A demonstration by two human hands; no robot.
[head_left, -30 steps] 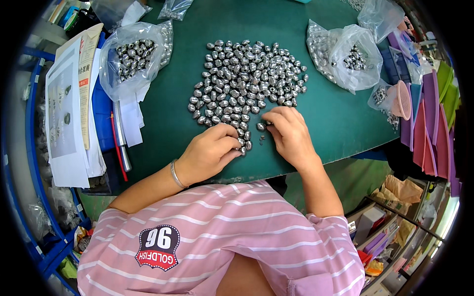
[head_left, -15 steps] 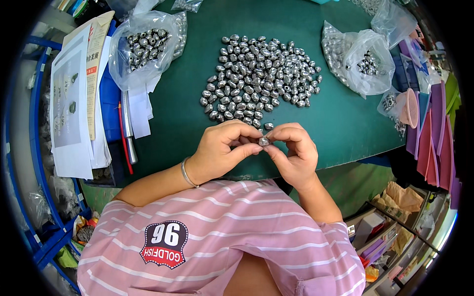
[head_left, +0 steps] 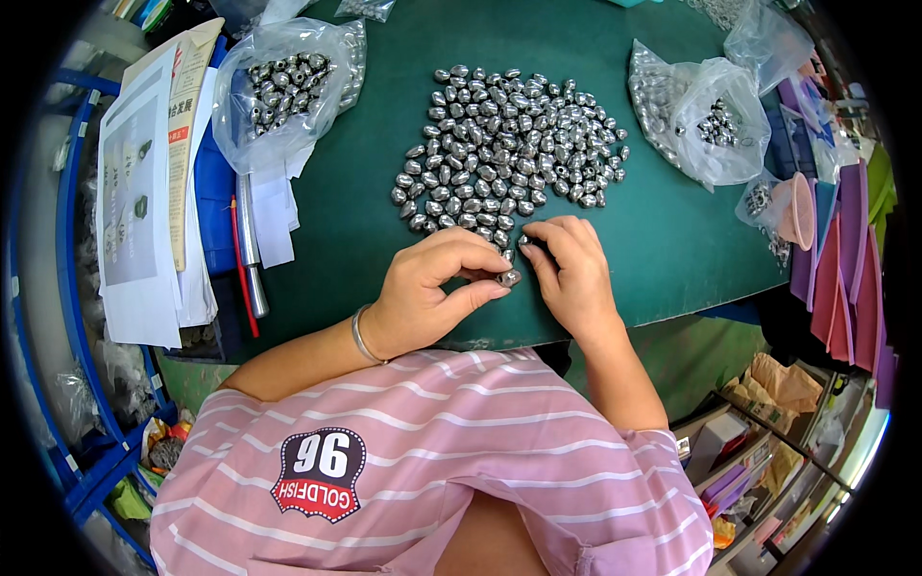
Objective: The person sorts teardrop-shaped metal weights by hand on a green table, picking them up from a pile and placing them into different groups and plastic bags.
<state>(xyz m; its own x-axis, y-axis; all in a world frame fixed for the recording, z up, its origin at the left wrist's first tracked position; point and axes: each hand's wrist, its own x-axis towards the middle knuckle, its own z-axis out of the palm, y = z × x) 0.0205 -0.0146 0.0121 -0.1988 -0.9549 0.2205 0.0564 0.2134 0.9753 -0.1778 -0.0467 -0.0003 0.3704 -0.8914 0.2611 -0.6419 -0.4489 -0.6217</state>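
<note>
Between the thumb and fingertips of my left hand [head_left: 437, 280] is a shiny silver metal bead [head_left: 509, 278], oval with a hole. My right hand [head_left: 573, 269] is just right of it, its thumb and forefinger closed on another silver bead [head_left: 524, 241] at the near edge of a heap. That second bead is partly hidden by the fingertips. The heap of loose beads [head_left: 499, 144] spreads over the green tabletop [head_left: 384, 206] beyond both hands. A metal bangle circles my left wrist.
A clear bag of beads [head_left: 280, 91] lies at the left, near papers [head_left: 144, 192], a red pen [head_left: 242, 274] and a metal rod [head_left: 252, 259]. Another bag of beads [head_left: 711, 120] is at the right, beside purple and pink bins [head_left: 834, 274]. The table's front edge runs near my waist.
My right hand has moved off the bead in my left hand, up and slightly away to a bead at the heap's near edge. My left hand still holds its bead.
</note>
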